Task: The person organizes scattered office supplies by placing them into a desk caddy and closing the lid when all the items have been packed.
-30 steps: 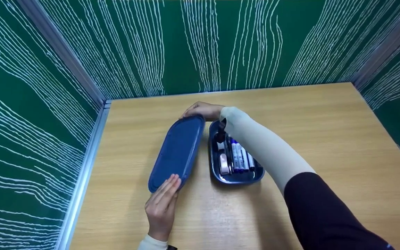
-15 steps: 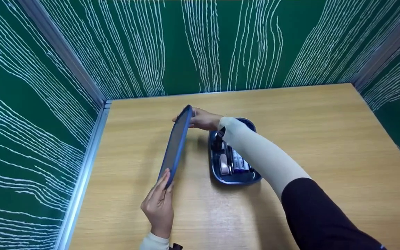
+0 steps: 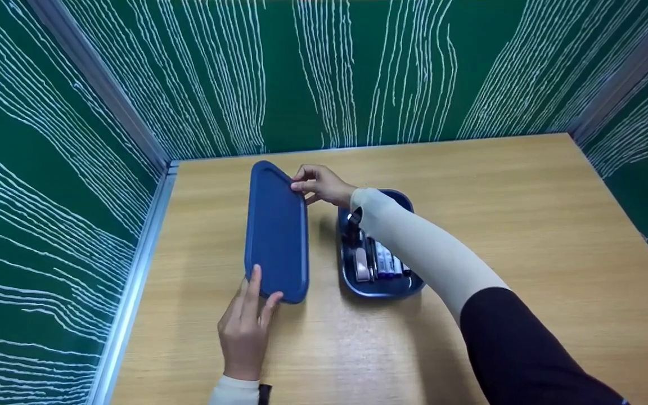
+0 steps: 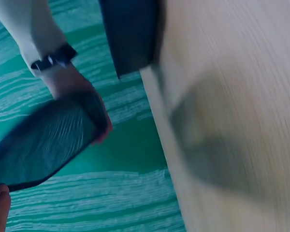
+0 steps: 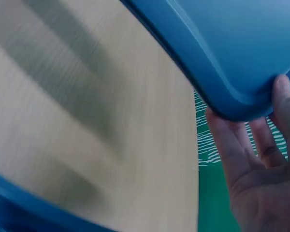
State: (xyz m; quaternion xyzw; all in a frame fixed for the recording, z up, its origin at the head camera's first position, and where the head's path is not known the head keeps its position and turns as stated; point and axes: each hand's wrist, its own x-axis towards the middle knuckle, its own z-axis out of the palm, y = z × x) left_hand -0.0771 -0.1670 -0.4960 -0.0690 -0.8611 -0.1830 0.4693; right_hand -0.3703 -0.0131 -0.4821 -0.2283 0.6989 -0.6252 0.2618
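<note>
A blue plastic lid [image 3: 277,230], long with rounded corners, is held tilted above the table between both hands. My left hand [image 3: 242,332] holds its near end, one finger and the thumb lying over the face shown. At the far right corner my right hand [image 3: 324,185] pinches the rim; the right wrist view shows the thumb on the lid's face [image 5: 241,38] and the other fingers behind. To the right stands the open blue box [image 3: 383,289], holding several white markers [image 3: 386,261], a pale pink item [image 3: 361,264] and something black. My right forearm hides part of it.
The box and lid are over a light wood table [image 3: 526,225]. Green walls with white wavy lines [image 3: 324,73] rise behind it and at both sides, with metal posts [image 3: 104,84] at the corners.
The lid has swung from a slant, through nearly edge-on, to showing its other broad face, and shifted a little left. Both hands have turned with it; the box stays put.
</note>
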